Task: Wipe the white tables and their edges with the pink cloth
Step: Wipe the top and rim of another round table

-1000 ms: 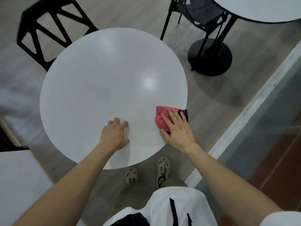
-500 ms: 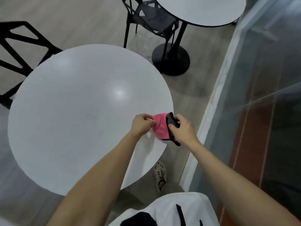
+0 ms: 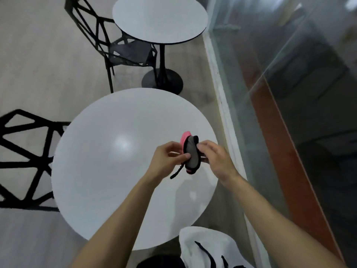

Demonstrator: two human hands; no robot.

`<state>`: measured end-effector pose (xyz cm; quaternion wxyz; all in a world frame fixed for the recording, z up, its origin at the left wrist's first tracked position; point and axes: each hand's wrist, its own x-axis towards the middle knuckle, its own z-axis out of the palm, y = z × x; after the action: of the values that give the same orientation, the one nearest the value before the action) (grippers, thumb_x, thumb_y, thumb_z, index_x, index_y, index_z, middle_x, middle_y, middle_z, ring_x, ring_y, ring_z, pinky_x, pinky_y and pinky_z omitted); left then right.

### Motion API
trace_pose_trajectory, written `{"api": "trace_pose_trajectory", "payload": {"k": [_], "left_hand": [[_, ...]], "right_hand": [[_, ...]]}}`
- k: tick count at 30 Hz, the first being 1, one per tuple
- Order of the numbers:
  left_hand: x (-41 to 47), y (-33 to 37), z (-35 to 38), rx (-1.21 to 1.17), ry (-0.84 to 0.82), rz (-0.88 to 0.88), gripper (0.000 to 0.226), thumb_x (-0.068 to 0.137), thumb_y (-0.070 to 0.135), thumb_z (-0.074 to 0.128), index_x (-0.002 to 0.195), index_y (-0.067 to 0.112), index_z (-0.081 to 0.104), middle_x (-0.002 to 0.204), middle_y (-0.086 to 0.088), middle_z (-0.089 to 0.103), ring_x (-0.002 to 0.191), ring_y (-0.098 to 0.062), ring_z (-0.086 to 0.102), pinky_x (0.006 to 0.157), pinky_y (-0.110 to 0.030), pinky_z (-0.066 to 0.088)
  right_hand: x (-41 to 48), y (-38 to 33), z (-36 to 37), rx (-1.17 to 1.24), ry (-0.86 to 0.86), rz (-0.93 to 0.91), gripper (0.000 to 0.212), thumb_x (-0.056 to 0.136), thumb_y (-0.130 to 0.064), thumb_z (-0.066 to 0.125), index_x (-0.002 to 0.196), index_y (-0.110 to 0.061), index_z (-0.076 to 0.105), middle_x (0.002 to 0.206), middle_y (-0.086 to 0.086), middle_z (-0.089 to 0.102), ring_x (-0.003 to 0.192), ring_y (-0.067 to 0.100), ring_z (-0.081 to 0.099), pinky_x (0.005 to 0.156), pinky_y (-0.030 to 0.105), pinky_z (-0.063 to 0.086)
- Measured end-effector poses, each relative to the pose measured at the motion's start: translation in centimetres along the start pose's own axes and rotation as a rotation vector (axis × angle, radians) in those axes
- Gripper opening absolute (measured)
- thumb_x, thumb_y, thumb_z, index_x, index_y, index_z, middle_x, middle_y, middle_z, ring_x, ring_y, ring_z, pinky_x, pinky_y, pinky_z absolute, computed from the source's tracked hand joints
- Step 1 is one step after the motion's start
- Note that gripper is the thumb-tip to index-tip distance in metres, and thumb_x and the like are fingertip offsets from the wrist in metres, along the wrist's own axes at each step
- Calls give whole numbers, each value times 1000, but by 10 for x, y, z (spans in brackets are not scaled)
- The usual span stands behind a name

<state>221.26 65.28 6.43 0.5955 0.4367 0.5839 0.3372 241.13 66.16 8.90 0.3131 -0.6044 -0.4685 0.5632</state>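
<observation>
Table (image 3: pixel 96 171) — left hand (image 3: pixel 166 157), right hand (image 3: pixel 218 159) grip cloth (image 3: pixel 190 154).

Single head-worn view, looking steeply down and forward from close above the left hand (image 3: pixel 166 159) and right hand (image 3: pixel 217 161), near table (image 3: pixel 96 171) beneath them, second table (image 3: pixel 160 22) beyond.

Both bare forearms stretched forward and met at the pink cloth (image 3: pixel 190 152). The left hand (image 3: pixel 166 157) pinched the cloth's left side, thumb against curled fingers. The right hand (image 3: pixel 216 159) gripped its right side, fingers curled.
</observation>
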Motion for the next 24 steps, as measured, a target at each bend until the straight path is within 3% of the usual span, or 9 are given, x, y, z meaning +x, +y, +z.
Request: {"api": "trace_pose_trajectory", "payload": {"k": [2,6,8,11,14,16,18,21,24], "left_hand": [[-2,8,-10,12,-51,28,22,85,12,91,103,6,78,102,-16,80,98,-33,79,92,-42,65],[-8,25,-24,158,-259,114,16,89,7,86,104,6,83,102,-10,83,102,-30,78,90,-29,61],[-11,33,-31,229,-416,162,19,93,8,83,111,11,84,108,-5,83,108,-23,78,97,-30,60],[-17,42,-43,368,-547,225,21,97,8,79,116,15,85,110,0,83,110,-19,78,101,-35,59],[-29,53,-52,756,-510,465,12,102,16,73,105,22,83,93,10,81,90,-11,77,94,-43,61],[-46,67,-54,890,-474,695,10,106,21,66,103,23,75,93,12,75,87,-14,70,89,-45,58],[-66,80,-53,935,-445,858,10,108,26,60,105,23,69,96,9,71,88,-19,64,85,-45,56],[-89,92,-60,876,-423,963,10,110,29,56,104,26,64,92,8,70,84,-22,64,79,-43,55],[-99,100,-76,857,-444,995,10,109,31,57,104,26,64,89,6,70,83,-22,63,77,-41,54]], "right_hand": [[-21,-5,4,165,65,53,23,110,-19,52,106,-8,71,106,8,79,99,24,78,81,33,62],[-57,-1,16,58,198,30,24,100,1,64,122,-8,68,106,15,80,102,32,79,88,38,66],[-75,5,22,-1,288,10,17,98,-3,70,113,-9,74,101,9,82,98,28,79,89,36,65],[-114,11,25,-222,487,-4,12,98,-19,72,99,-29,77,91,-13,78,87,6,74,79,22,56],[-161,13,34,-363,624,16,13,101,-23,69,97,-35,73,91,-20,71,85,-2,65,73,19,47],[-186,7,50,-440,662,-23,12,105,-23,64,102,-32,71,99,-15,68,89,4,64,78,24,48],[-206,-6,69,-489,728,-57,11,109,-25,57,108,-28,67,104,-11,67,94,14,64,81,33,49],[-239,-22,99,-420,782,-6,17,106,-41,66,117,-30,60,98,-11,66,88,13,65,71,27,47],[-268,-26,131,-586,815,66,19,100,-31,75,115,-27,65,98,-8,70,79,12,63,67,28,46]]}}
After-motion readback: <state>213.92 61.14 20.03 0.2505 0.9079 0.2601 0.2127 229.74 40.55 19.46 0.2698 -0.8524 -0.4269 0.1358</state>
